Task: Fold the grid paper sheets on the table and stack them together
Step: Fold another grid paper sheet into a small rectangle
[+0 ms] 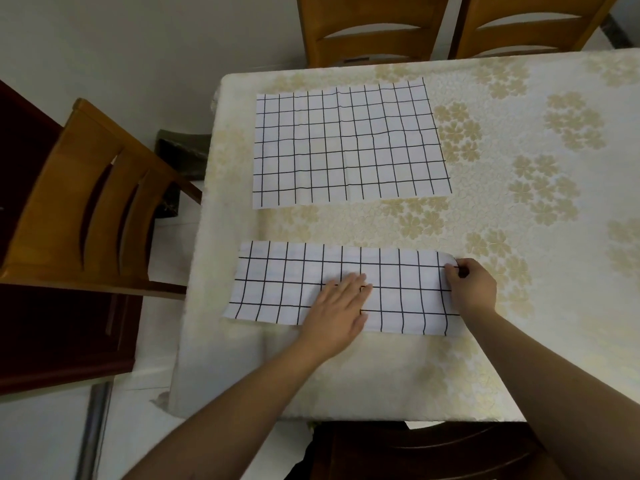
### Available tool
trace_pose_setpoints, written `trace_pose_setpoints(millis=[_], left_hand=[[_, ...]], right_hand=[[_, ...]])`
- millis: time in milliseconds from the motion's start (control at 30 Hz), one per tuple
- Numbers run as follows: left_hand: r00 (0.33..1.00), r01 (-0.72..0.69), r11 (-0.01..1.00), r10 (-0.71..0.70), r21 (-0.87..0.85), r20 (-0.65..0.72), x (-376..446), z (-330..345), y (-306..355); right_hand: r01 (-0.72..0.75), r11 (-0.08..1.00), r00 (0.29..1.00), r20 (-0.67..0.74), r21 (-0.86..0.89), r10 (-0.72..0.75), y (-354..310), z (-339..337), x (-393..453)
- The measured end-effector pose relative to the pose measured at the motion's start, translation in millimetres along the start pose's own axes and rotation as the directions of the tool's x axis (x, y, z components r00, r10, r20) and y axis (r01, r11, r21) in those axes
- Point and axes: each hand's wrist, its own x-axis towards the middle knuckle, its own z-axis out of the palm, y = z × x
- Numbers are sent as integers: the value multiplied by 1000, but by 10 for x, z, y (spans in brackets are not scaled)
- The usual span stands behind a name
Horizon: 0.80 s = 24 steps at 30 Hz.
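Two white sheets with black grid lines lie on the table. The far sheet (349, 143) is spread out flat, unfolded. The near sheet (277, 285) is folded into a long narrow strip. My left hand (341, 310) lies flat on the strip's middle, fingers spread, pressing it down. My right hand (472, 285) pinches the strip's right end near its upper corner, where the paper curls up slightly.
The table (519, 202) wears a cream cloth with pale floral prints. Wooden chairs stand at the left (90, 202) and at the far side (374, 29), (533, 26). A dark chair (433, 452) is at the near edge. A dark cabinet is at far left.
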Motion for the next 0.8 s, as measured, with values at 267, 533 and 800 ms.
trace_pose_setpoints(millis=[267,533,800], left_hand=[[981,88,993,-101,82,165,-85,207,10],[970,134,987,-150,93,193,-198,120,-184],[957,223,968,-240,113,164,-570,-65,-740]], right_hand=[[-1,1000,1000,-9,-17,1,-15,4,-4],[13,1000,1000,-18,-14,-13,-23,10,-16],[16,1000,1000,-17,-12,-16,-14,19,-22]])
